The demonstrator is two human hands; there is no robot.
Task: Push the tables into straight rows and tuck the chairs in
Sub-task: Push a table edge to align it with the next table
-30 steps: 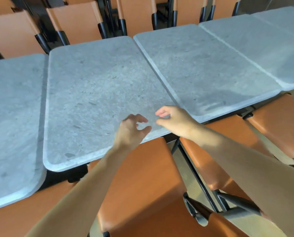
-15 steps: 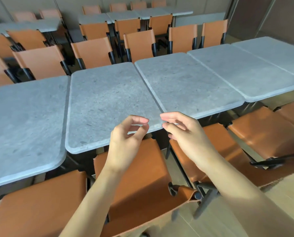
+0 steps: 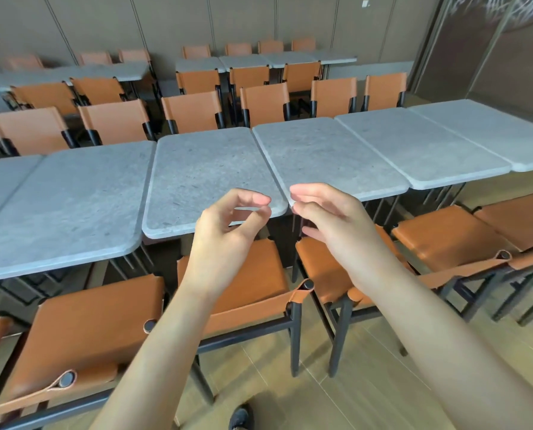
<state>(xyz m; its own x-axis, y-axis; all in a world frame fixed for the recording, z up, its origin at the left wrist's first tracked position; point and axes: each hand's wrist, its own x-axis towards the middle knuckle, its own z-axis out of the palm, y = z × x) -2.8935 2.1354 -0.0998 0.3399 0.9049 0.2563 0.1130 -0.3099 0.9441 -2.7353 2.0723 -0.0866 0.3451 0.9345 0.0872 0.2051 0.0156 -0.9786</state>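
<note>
The left hand [image 3: 228, 234] hangs in the air in front of the near edge of the middle table [image 3: 209, 175], its fingers curled so that thumb and forefinger nearly meet, with nothing between them. The right hand [image 3: 330, 218] hangs just beside it, fingers loosely bent and also holding nothing; its fingertips lie over the near corner of the next table [image 3: 327, 156], though whether they touch the edge is hard to tell from this angle. A second ago both hands were low against the near edge where these two tables meet; since then they have lifted off it and drawn back toward the body, and the view has risen to take in the far rows of the room. The grey tables stand side by side in a row running left to right, narrow gaps between them. Below the hands, an orange chair [image 3: 259, 274] sits partly under the middle table, and a second chair [image 3: 327, 274] sits to its right, their backs toward the camera. A dark shoe [image 3: 240, 417] shows on the wooden floor [image 3: 352, 383].
</note>
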